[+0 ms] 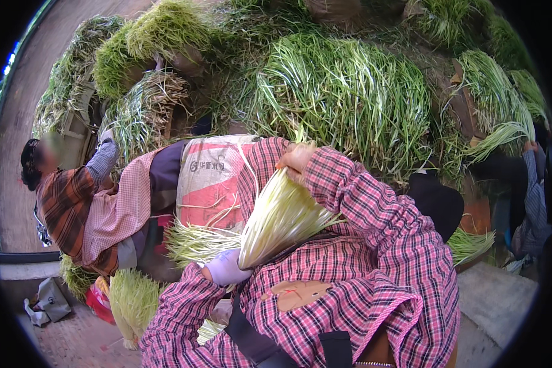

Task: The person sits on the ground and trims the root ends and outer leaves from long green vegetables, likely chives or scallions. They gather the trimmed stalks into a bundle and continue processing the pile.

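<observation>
A fanned bunch of pale, chive-like stalks (280, 211) lies slantwise across my lap, between both hands. My right hand (298, 160), bare, grips its narrow far end, where short green tips poke out beyond the fingers. My left hand (227, 267), in a pale glove, is closed around the near end at the lower left. Beside the bunch, more loose pale stalks (202, 244) are spread to the left. A red-and-white woven sack (211, 177) bearing writing covers my lap, with a few single stalks lying on it.
A large heap of green stalks (345, 96) lies ahead. At left, a co-worker (69, 202) in orange plaid reaches towards a smaller stalk pile (142, 110). Another person's sleeve (533, 184) shows at far right. A pale bunch (133, 299) stands near a grey bag (53, 301).
</observation>
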The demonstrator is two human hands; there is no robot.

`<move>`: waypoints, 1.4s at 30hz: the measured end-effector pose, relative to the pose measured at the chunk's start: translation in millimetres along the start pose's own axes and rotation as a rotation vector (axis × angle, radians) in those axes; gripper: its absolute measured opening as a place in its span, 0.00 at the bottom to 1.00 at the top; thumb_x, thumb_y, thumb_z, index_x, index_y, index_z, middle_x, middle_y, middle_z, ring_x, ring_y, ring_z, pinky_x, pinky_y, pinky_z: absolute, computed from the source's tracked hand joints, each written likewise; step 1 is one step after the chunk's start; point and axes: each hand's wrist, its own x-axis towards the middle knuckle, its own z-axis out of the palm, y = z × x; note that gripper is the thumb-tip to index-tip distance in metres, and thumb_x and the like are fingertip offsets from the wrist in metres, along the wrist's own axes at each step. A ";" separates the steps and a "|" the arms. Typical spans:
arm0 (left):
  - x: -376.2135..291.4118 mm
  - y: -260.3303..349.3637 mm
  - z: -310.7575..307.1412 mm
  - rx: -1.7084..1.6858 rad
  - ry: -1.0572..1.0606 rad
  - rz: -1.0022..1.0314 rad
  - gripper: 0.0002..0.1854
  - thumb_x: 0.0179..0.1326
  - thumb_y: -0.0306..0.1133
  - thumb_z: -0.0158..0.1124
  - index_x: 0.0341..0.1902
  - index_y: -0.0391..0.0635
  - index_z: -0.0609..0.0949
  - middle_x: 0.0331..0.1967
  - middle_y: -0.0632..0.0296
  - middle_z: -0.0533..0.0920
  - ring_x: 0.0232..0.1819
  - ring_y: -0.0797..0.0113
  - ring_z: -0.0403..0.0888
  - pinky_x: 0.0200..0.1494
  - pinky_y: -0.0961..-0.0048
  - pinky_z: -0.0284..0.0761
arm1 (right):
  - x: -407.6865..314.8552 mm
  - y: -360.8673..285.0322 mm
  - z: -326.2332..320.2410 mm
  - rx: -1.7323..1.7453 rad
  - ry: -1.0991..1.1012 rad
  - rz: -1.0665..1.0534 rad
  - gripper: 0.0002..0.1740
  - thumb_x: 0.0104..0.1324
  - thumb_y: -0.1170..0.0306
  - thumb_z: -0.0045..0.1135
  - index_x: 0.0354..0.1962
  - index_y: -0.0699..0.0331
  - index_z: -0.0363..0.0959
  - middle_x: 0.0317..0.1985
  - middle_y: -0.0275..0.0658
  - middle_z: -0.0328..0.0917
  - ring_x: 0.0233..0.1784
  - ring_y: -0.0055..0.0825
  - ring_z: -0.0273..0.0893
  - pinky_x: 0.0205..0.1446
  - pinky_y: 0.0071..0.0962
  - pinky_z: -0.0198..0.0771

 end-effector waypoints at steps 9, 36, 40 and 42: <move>5.0 -29.2 16.1 -0.243 0.002 0.043 0.24 0.49 0.31 0.67 0.52 0.40 0.76 0.44 0.54 0.82 0.47 0.64 0.79 0.51 0.69 0.73 | -70.9 46.3 4.0 0.298 0.165 0.209 0.18 0.71 0.62 0.43 0.50 0.62 0.74 0.33 0.44 0.80 0.31 0.27 0.77 0.39 0.30 0.77; -6.2 -19.1 -28.3 -0.181 0.096 0.099 0.32 0.45 0.34 0.73 0.56 0.42 0.73 0.46 0.54 0.80 0.48 0.61 0.79 0.51 0.68 0.73 | -53.8 4.7 54.5 0.497 0.382 -0.217 0.06 0.55 0.72 0.59 0.31 0.63 0.77 0.28 0.41 0.77 0.37 0.34 0.76 0.41 0.30 0.73; -5.2 -20.6 -30.0 -0.251 0.076 0.105 0.31 0.46 0.35 0.72 0.55 0.42 0.73 0.45 0.55 0.81 0.48 0.62 0.79 0.51 0.68 0.73 | -70.5 5.8 61.2 0.388 0.608 -0.455 0.06 0.52 0.74 0.59 0.29 0.64 0.77 0.33 0.42 0.78 0.38 0.38 0.77 0.45 0.32 0.75; -4.5 -23.6 -29.6 -0.207 0.055 0.057 0.30 0.46 0.35 0.71 0.54 0.42 0.74 0.45 0.55 0.81 0.48 0.63 0.79 0.52 0.68 0.73 | -73.4 -2.1 65.5 0.331 0.501 -0.455 0.05 0.52 0.73 0.58 0.28 0.64 0.77 0.35 0.42 0.78 0.37 0.38 0.77 0.46 0.33 0.76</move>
